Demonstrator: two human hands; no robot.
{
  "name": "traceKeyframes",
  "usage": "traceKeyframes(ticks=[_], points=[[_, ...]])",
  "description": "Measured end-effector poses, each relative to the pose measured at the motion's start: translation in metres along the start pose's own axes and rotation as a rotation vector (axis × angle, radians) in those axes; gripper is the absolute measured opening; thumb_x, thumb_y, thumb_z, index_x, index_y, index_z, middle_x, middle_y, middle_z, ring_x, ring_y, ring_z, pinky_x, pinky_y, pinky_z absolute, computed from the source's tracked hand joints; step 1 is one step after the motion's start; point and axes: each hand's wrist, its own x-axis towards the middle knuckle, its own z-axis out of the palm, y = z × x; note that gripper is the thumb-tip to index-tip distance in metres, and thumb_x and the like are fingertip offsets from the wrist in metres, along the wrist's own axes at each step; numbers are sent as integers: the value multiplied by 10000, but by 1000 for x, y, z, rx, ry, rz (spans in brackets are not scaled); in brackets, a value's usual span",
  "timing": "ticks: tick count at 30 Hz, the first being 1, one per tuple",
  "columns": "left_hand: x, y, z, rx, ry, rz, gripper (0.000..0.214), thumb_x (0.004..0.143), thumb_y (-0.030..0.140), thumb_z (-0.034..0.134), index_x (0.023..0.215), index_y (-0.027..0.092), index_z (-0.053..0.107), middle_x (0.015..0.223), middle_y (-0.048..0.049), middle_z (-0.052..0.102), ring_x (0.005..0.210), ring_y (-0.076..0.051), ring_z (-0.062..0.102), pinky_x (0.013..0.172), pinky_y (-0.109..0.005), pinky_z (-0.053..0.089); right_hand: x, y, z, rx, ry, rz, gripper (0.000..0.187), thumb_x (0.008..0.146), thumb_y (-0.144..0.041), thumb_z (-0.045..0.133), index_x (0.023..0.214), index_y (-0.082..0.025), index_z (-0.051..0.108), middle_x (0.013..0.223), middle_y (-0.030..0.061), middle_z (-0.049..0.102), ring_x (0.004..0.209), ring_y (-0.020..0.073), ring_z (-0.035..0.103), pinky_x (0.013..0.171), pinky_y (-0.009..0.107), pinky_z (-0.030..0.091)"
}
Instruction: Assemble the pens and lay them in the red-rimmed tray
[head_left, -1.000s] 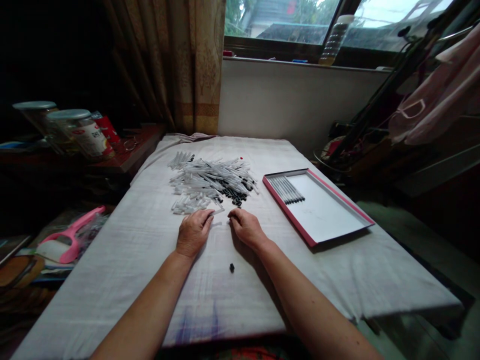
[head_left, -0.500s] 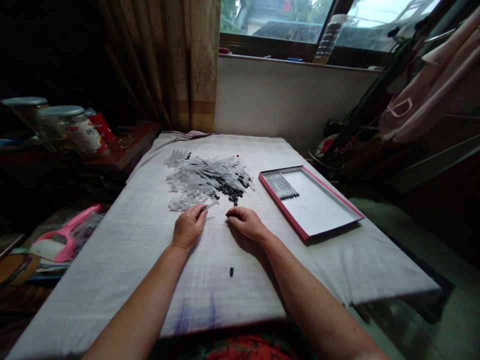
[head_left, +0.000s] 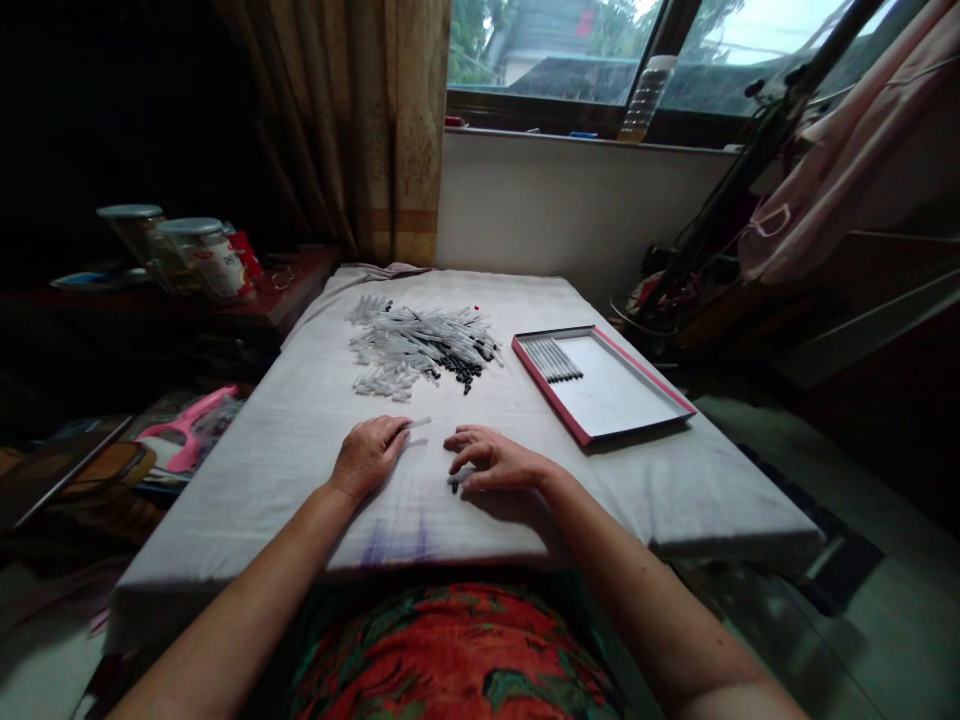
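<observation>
item: l. hand (head_left: 373,455), palm down on cloth, thumb + fingertips pinching one slim clear plastic tube (head_left: 420,422); free end of tube sticks out twd r. side, into gap btwn hands, apart from r. fingertips.

item: r. hand (head_left: 495,460), fingers parted + bent, thumb held off from index, low over cloth. small blk plastic cap (head_left: 454,487) lies just beside thumb tip, on side facing l. hand; contact or not, can't tell.

item: heap of long translucent plastic pen barrels (head_left: 420,340), beyond both hands, apart from them, mostly ahead of l. hand + the gap.

item: cluster of small blk plastic caps (head_left: 466,372), at heap's near r. edge, ahead of r. fingertips.

item: batch of short clear plastic tubes (head_left: 384,382), heap's near l. edge, ahead of l. hand, nr but not touching.

item: shallow white-floored cardboard tray w/ red sides (head_left: 637,395), beyond + r. of r. hand, well apart from l. hand.

item: row of clear pens w/ blk ends (head_left: 553,360), side by side in tray's l. part, blk ends twd person.

item: tiny red piece (head_left: 476,308), far side of heap.

item: white cloth (head_left: 300,490), covers table, under all above.
</observation>
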Motion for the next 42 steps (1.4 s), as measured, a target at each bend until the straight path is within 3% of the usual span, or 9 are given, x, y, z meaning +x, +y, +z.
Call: traceKeyframes(ticks=[6,12,16,18,22,26,32,42], points=[[-3,5,-1,61,23,56,253,924,288,481,1036,185,684,940,-85,739,857,-225,686,804,-358,538,-2,-8,7,-85,2,36,242,743,-303,791,981,-266,784,1397,84,564,1383,293,379,1150,449,256],[-4,6,0,81,36,88,252,923,283,486,1030,182,690,947,-94,740,855,-238,691,799,-380,545,-1,-6,21,-57,178,29,82,732,-264,774,813,-256,777,1275,61,649,1286,277,490,1106,447,313],[-1,5,-1,60,26,95,255,928,281,487,1057,192,688,934,-77,738,844,-219,690,784,-352,549,10,0,15,180,351,162,126,757,-200,646,853,-193,728,959,59,732,878,177,666,838,319,500],[5,4,-1,46,18,98,252,930,277,492,1073,202,685,936,-65,737,841,-202,688,781,-327,546,22,6,5,269,452,264,121,738,-205,613,820,-174,697,778,26,706,699,142,631,690,271,499],[27,1,5,27,-4,115,245,928,268,512,1089,218,689,977,-58,734,874,-193,680,799,-311,537,48,20,-14,344,580,279,79,664,-210,614,731,-177,641,671,-16,640,629,118,569,612,238,461],[52,-2,17,-21,-15,134,253,938,263,501,1095,215,694,947,-57,730,832,-179,675,770,-289,532,63,36,-19,413,603,260,84,657,-233,621,724,-183,618,647,-32,610,593,105,550,563,220,446],[74,-9,25,-56,-133,121,298,955,294,483,1178,233,671,925,-48,718,792,-166,676,682,-249,517,67,56,-19,573,573,287,149,695,-298,644,778,-183,599,638,-41,585,517,92,545,500,211,447],[89,-19,28,-35,-201,125,313,974,319,457,1206,232,648,959,-50,718,801,-169,683,661,-247,509,75,69,-25,383,625,273,144,759,-282,627,860,-191,672,750,17,678,660,138,601,642,269,501]])
